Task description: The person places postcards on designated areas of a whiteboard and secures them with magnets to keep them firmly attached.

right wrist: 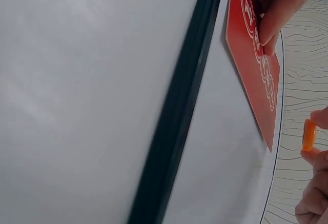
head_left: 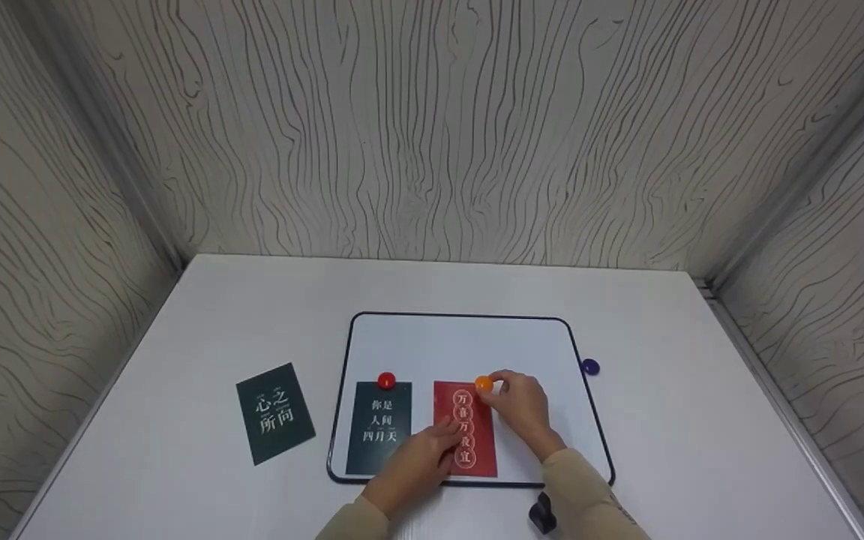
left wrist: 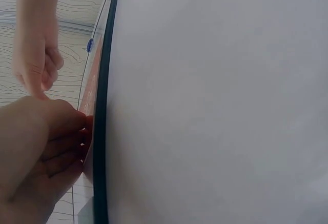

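Observation:
My right hand point(head_left: 523, 405) pinches a round orange magnet point(head_left: 484, 384) between thumb and fingertips, over the top right corner of a red card point(head_left: 483, 442) with white characters. In the right wrist view the orange magnet point(right wrist: 309, 135) is held on edge, slightly off the board. My left hand point(head_left: 418, 456) rests its fingers on the left side of the red card, hiding part of it. The card lies on a dark-rimmed whiteboard point(head_left: 462, 337). To its left, a dark green card point(head_left: 366, 453) sits on the board with a round red magnet point(head_left: 386, 381) at its top edge.
Left of the board, another dark green card point(head_left: 282, 439) lies askew on the white table point(head_left: 199, 337). A dark blue round magnet point(head_left: 591, 367) is beside the board's right edge. Near the right sleeve is a small black object point(head_left: 541, 514). Wood-patterned panels point(head_left: 417, 135) stand around the table.

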`<state>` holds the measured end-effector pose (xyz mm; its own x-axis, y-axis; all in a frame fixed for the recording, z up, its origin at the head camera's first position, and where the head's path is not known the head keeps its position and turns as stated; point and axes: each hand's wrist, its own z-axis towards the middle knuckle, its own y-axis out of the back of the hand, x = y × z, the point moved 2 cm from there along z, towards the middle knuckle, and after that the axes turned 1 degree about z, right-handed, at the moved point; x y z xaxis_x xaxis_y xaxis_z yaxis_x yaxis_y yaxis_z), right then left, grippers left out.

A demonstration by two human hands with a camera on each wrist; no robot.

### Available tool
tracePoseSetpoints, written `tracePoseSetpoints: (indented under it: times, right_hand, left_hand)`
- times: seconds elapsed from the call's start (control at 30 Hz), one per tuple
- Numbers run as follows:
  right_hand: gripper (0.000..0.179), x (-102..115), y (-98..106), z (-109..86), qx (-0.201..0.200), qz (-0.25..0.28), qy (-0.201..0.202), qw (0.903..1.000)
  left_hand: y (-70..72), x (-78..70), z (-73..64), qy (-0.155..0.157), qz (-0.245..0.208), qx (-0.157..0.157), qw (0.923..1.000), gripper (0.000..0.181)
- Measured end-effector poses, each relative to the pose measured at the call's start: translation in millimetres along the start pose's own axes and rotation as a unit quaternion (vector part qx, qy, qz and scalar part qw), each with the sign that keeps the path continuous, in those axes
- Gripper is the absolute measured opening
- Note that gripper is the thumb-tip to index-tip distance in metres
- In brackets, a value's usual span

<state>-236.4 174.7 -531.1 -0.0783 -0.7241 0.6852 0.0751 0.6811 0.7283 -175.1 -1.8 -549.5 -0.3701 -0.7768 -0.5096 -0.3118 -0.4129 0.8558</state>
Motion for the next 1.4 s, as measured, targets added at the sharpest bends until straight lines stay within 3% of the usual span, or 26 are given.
tracePoseSetpoints:
  times: [0.23,0.53,0.9,1.4]
  right_hand:
    - [0.031,2.3,-3.6,1.3,0.012,0.001,-0.011,0.9999]
    - [0.027,3.0,-9.7,0.8,0.007,-0.004,0.006,0.9999]
    - [0.029,8.6,-14.9,-0.3,-0.001,-0.014,0.022,0.9997]
    - [0.031,7.8,-23.0,4.3,0.012,0.001,0.004,0.9999]
  left_hand:
    - [-0.6,0.2,-0.3,-0.01,0.004,-0.006,0.9999,0.042]
    - [-1.0,1.3,0.1,-0.029,0.019,-0.026,0.9991,0.039]
    - [-0.7,0.2,0.2,-0.007,-0.008,-0.001,0.9999,0.042]
    - [-2.1,1.9,1.5,-0.009,-0.006,-0.004,0.9999,0.043]
